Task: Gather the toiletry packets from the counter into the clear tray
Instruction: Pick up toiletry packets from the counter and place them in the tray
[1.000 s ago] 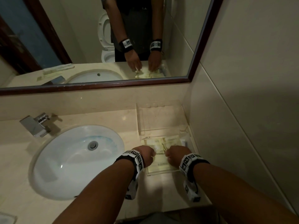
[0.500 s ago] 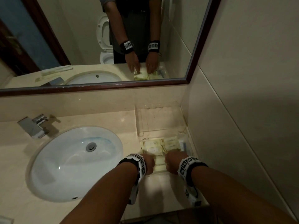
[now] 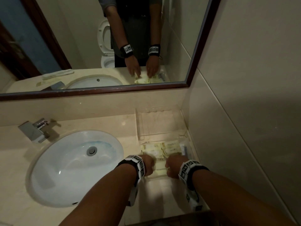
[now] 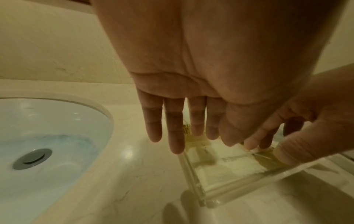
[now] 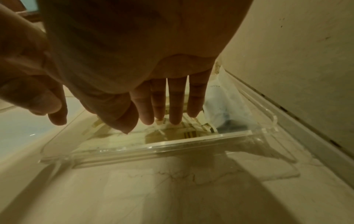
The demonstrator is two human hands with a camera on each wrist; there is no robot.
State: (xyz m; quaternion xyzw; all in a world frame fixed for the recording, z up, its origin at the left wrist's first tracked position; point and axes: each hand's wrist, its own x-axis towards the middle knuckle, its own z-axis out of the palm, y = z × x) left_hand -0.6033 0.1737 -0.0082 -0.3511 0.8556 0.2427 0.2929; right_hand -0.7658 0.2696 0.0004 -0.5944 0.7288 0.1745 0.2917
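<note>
Dim yellow light fills this small bathroom, and much is hard to see. Smooth cream stone with thin dark veins makes up the tabletop (image 3: pixel 101 126). Both hands hang over the near end of the clear tray (image 5: pixel 172 145), which sits on that stone by the side wall.

From the head view the backs of the hands hide their fingers and the packets under them. How many packets lie in the tray cannot be counted, since they overlap and some are covered. The print on them is too small to read.

The left hand (image 3: pixel 147 163) is flat and relaxed, with four straight fingers (image 4: pixel 175 136) pointing down toward the tray's left edge. It holds nothing. The right hand (image 3: pixel 173 165) is also flat, and its straight fingertips (image 5: pixel 175 118) rest on the toiletry packets (image 3: pixel 160 148) inside the tray. It holds nothing either.

The packets are flat, pale yellow and papery, with dark stripes at their ends. Just right of the right hand's fingers lies one crinkly see-through bag (image 5: pixel 224 103) with something dark blue inside; what it is cannot be told.

The tray is hard clear plastic with thick low walls and rounded corners. Beyond the fingers stands a second clear box (image 3: pixel 158 123).

Left of the left hand is one round white sink (image 3: pixel 65 168), shiny and smooth, with one grey metal drain (image 3: pixel 92 150). One square silver tap (image 3: pixel 35 130) stands behind it. Above hangs one mirror (image 3: pixel 81 38) in a dark wooden frame, cut off at the top.
</note>
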